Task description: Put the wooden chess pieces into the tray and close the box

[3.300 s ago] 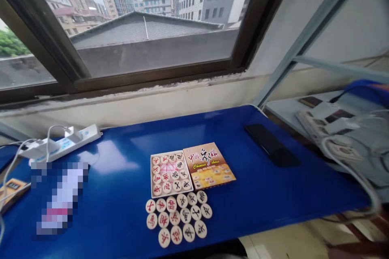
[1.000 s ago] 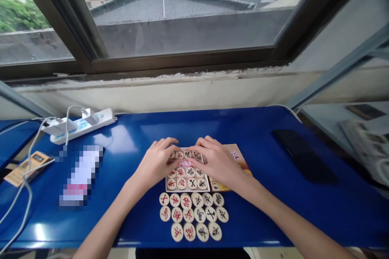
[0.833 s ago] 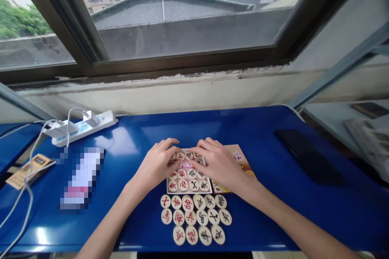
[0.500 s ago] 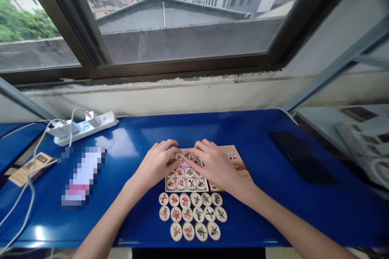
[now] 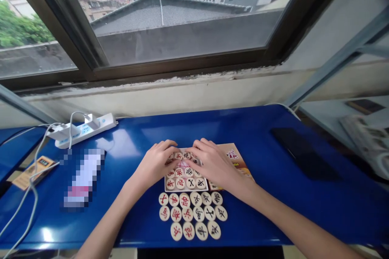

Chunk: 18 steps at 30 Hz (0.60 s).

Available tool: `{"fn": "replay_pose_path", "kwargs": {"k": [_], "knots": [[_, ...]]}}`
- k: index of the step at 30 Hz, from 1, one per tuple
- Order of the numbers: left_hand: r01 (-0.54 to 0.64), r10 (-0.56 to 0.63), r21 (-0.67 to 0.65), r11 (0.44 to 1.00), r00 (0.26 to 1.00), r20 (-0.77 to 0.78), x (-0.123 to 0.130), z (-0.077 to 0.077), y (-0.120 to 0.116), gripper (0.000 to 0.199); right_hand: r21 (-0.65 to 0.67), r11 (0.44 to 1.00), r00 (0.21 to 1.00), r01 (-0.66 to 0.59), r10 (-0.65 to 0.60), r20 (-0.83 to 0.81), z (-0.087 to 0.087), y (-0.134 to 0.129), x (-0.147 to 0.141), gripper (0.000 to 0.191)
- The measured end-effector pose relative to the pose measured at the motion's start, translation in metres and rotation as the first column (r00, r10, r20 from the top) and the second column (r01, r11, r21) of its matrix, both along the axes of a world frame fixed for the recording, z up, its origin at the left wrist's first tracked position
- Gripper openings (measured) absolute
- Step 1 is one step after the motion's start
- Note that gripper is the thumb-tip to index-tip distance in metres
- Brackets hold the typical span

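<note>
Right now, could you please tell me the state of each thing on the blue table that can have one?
Tray: open, pieces inside.
Lid: off, beside the tray.
Loose pieces: in rows, face up.
Left hand: on the tray's left side.
Right hand: on its right side.
Power strip: plugs in.
Phone: screen dark.

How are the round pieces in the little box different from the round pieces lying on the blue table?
The pieces in the tray sit packed inside a white tray, with the left hand and right hand resting over them. The loose pieces lie bare on the blue table in three rows, nearer the person, untouched. Both groups are pale round discs with red or black characters.
</note>
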<state>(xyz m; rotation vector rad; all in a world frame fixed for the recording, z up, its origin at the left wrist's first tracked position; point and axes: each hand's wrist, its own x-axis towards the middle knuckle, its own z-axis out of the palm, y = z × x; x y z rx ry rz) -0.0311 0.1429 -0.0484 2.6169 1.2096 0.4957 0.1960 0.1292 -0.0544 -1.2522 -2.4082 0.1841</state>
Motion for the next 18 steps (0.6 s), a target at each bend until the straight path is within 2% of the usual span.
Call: {"fn": "replay_pose_path", "kwargs": {"k": [11,18], "knots": [[0.002,-0.002,-0.028,1.000,1.000,0.016,0.0018,0.0010,-0.0012,0.017,0.001,1.000,1.000,-0.021,0.021,-0.018,0.0040,-0.0003,-0.0018,0.015],[-0.018,0.023,-0.045,0.999,0.995,0.099,0.0007,0.0040,-0.0001,0.018,-0.011,1.000,0.988,-0.013,0.011,-0.156,0.0054,0.0014,-0.0009,0.007]]}}
